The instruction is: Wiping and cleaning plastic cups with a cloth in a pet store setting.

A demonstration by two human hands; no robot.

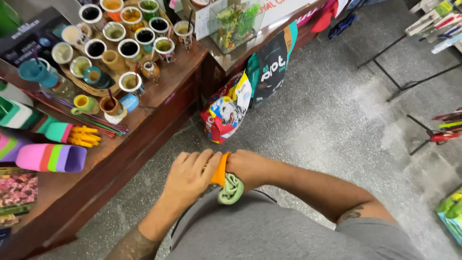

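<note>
Both hands meeting low in the middle, close to the body over the grey shirt (pixel 269 236); left hand (pixel 190 175) curled, fingers folded over an orange strip (pixel 220 171); right hand (pixel 250 168) closed tight on the same orange strip from the other side, a rolled green cloth (pixel 232 188) bunched just beneath it and touching both hands.

Left of the hands, the long front edge of a wooden counter (pixel 144 130) running diagonally, near the left forearm; open speckled grey floor (pixel 337 115) ahead and to the right, wide and free out to black stand legs (pixel 399 82) at the far right.

On the counter, a wicker tray of round cups (pixel 115 48); near its edge, stacked soft tumblers in pink, green and purple (pixel 53 158); a glass tank with green plants (pixel 236 21) on a second counter beyond. Leaning against that counter's front, on the floor, a red pet-food bag with a dog picture (pixel 224 113); just behind it, touching, a black bag with teal and orange trim (pixel 272 65). Bottom right corner, a green and yellow package (pixel 452 212), cut by the frame.
</note>
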